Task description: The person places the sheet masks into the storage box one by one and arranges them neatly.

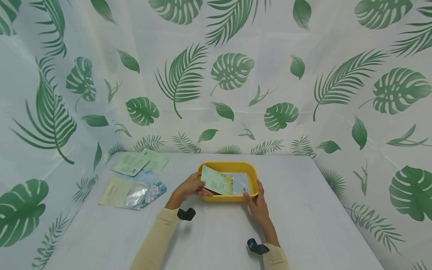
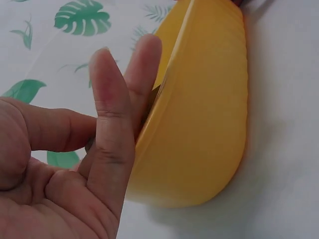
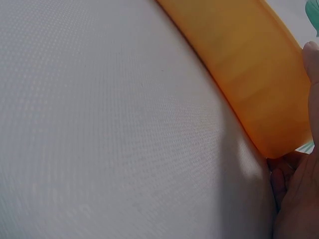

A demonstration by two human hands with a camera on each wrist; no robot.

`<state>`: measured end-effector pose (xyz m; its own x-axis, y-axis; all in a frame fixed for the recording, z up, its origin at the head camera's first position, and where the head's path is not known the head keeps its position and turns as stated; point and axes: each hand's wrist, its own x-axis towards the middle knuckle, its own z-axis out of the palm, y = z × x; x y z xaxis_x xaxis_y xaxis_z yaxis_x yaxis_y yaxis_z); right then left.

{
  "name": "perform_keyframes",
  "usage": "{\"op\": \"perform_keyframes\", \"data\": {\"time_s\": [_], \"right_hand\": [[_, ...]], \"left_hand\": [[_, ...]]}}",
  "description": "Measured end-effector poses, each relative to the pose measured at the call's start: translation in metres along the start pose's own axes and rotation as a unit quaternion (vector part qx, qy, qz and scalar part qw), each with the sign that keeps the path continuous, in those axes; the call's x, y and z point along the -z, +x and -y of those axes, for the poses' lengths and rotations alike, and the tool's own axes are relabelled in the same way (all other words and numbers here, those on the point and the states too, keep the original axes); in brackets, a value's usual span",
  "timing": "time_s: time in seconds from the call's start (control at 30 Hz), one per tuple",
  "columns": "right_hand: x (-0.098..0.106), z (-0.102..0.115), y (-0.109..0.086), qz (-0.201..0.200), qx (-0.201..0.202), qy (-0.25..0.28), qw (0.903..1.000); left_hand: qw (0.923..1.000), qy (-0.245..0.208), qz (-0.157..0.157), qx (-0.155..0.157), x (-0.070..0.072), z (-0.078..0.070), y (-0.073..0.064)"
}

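Observation:
A yellow plastic basin (image 1: 224, 199) stands on the table in the head view. My left hand (image 1: 189, 187) pinches a pale green sheet mask packet (image 1: 215, 181) by its left edge, tilted over the basin's left part. Under and beside it, a whitish packet with printed text (image 1: 240, 183) lies in the basin. With the thumb at the rim and the fingers round the outside, my right hand (image 1: 258, 205) grips the basin's front right corner. In the left wrist view, two fingers (image 2: 110, 107) extend beside the basin's wall (image 2: 199, 109); the packet is mostly hidden there.
To the left on the white table lie two green packets (image 1: 129, 164), a cream and silver packet (image 1: 124, 193) and a blue floral packet (image 1: 156, 191), partly overlapping. A leaf-printed curtain (image 1: 236, 123) hangs behind the table and along its sides.

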<state>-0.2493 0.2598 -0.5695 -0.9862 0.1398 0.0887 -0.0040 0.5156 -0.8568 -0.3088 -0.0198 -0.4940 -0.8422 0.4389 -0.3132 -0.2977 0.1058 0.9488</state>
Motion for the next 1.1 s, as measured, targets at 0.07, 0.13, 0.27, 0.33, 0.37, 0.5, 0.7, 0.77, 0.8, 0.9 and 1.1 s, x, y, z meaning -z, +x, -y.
{"op": "perform_keyframes", "data": {"time_s": [0.07,0.13,0.27,0.33,0.37,0.5,0.7,0.77,0.8,0.9,1.1], "right_hand": [[-0.001,0.000,0.000,-0.001,0.003,-0.003,1.0000],[-0.002,0.000,-0.001,0.002,0.000,-0.002,1.0000],[-0.002,0.002,-0.002,0.012,-0.010,0.000,0.9999],[-0.002,0.002,-0.002,0.014,-0.009,0.003,0.9999],[-0.001,0.003,-0.002,0.014,-0.011,0.003,0.9998],[-0.001,0.004,-0.002,0.015,-0.011,0.000,0.9998],[-0.001,0.004,-0.002,0.015,-0.007,-0.008,0.9998],[-0.001,0.003,-0.002,0.013,-0.005,-0.006,0.9999],[-0.001,0.003,-0.002,0.012,-0.004,-0.005,0.9999],[0.000,0.003,-0.002,0.013,-0.007,0.000,0.9999],[0.001,0.003,-0.002,0.019,-0.012,0.012,0.9997]], "left_hand": [[0.9999,-0.010,-0.004,0.007,-0.002,0.002,0.001],[0.9998,-0.015,-0.007,0.012,-0.004,0.003,0.002],[0.9997,-0.017,-0.010,0.013,-0.006,0.004,0.002],[0.9997,-0.016,-0.011,0.012,-0.007,0.004,0.003],[0.9997,-0.015,-0.013,0.012,-0.008,0.004,0.004],[0.9992,0.020,-0.033,0.011,-0.011,0.006,0.007],[0.9936,0.084,-0.072,0.021,-0.016,0.008,0.009],[0.9909,0.103,-0.084,0.020,-0.018,0.009,0.010],[0.9892,0.115,-0.090,0.018,-0.018,0.008,0.011],[0.9824,0.155,-0.103,0.012,-0.021,0.007,0.014],[0.9668,0.231,-0.108,-0.003,-0.025,0.002,0.020]]}}
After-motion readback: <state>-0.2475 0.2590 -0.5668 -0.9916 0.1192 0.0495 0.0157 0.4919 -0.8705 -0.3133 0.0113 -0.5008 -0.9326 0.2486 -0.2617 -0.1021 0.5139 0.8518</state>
